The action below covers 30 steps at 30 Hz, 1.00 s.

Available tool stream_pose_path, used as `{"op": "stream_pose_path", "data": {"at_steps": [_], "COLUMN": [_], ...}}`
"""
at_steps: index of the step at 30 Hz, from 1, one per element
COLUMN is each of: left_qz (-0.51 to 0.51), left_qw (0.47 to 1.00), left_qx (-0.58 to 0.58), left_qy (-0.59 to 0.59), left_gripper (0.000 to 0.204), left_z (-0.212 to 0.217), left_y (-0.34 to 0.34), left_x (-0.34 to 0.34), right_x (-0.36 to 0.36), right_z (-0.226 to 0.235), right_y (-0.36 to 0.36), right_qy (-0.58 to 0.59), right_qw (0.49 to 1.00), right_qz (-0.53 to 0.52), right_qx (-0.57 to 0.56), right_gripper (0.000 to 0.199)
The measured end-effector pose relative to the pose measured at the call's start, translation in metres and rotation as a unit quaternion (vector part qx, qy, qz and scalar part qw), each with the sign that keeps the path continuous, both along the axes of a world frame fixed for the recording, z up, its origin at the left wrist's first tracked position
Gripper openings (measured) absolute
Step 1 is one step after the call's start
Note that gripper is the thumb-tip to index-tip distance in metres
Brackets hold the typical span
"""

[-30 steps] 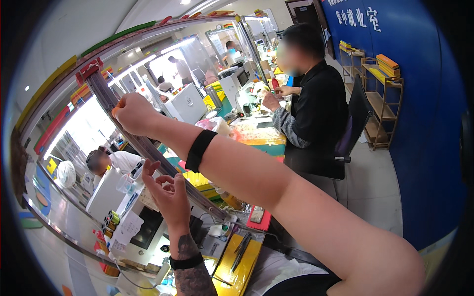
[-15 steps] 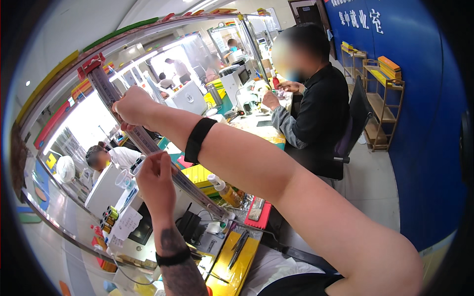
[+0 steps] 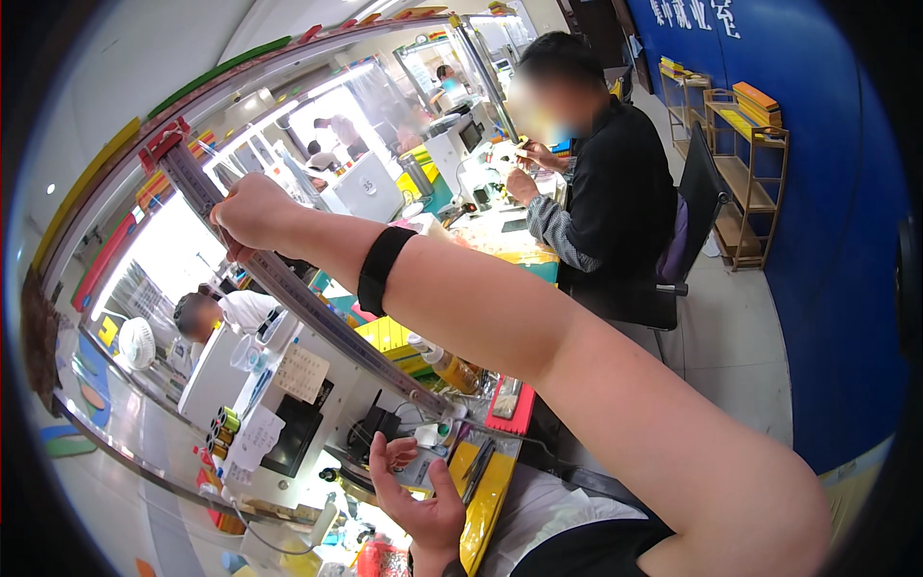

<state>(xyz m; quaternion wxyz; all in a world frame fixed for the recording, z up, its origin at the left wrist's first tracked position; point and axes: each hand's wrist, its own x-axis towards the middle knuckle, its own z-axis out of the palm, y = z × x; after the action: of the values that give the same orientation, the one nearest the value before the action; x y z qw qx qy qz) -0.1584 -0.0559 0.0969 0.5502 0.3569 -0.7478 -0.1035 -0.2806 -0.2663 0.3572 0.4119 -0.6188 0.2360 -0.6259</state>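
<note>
My right hand (image 3: 252, 216), at the end of an arm with a black band, is raised at the upper left against a slanting metal post (image 3: 312, 303) that bears a ruler-like scale. Its fingers are bent closed at the post's edge; whatever they pinch is hidden. Low in the middle, my left hand (image 3: 423, 505) is palm up with its fingers apart, holding nothing. It hovers over the bench near a yellow tray (image 3: 486, 514) with dark pen-like tools (image 3: 476, 462) on it.
An amber pump bottle (image 3: 452, 370) and a red pad (image 3: 510, 404) stand beyond the post's foot. Thread spools (image 3: 223, 428) sit at left. A co-worker in black (image 3: 625, 192) works at the neighbouring bench, on a black chair (image 3: 707, 197). A wooden shelf (image 3: 750, 183) stands by the blue wall.
My left hand has come away from the post, dropped toward the bench and gone from a pinch to spread fingers. My right hand stays at the post. The view has shifted slightly.
</note>
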Motion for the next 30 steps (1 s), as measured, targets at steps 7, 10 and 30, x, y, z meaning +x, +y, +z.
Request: {"op": "stream_pose_path", "data": {"at_steps": [7, 10, 30], "left_qz": [0.006, 0.016, -0.019], "left_qw": [0.999, 0.999, 0.996], "left_qx": [0.032, 0.043, 0.089], "left_qy": [-0.012, -0.027, 0.015], "left_gripper": [0.069, 0.07, 0.053], "left_z": [-0.003, -0.002, -0.004], "left_y": [0.002, 0.003, -0.003], "left_x": [0.005, 0.008, 0.013], "right_x": [0.003, 0.01, -0.016], "right_z": [-0.008, -0.008, -0.096], "right_y": [0.009, 0.003, -0.015], "right_qy": [-0.111, -0.132, -0.121], "right_qw": [0.988, 0.983, 0.972], "right_qz": [0.097, 0.113, -0.047], "right_qx": [0.05, 0.052, 0.196], "right_gripper": [0.022, 0.021, 0.011]}}
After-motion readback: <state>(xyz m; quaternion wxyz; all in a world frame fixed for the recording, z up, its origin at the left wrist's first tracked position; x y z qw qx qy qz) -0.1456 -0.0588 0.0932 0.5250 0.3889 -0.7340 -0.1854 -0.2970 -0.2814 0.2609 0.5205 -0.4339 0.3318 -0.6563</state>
